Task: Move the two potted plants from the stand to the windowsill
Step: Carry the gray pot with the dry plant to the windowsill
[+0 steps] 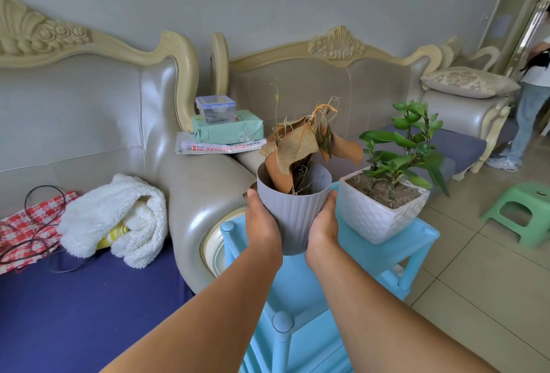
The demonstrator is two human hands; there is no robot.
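Note:
A grey ribbed pot (293,209) with a dried brown plant sits between my two hands over the light blue stand (384,253). My left hand (262,227) presses its left side and my right hand (323,230) its right side. Whether the pot's base touches the stand I cannot tell. To its right a white square pot (378,215) with a green leafy plant stands on the stand's top. No windowsill is in view.
Two cream leather sofas stand behind the stand, with a tissue pack and plastic box (215,109) on the armrest between them. A white blanket (119,221) lies on the left sofa. A green stool (523,212) and a standing person (532,90) are at right.

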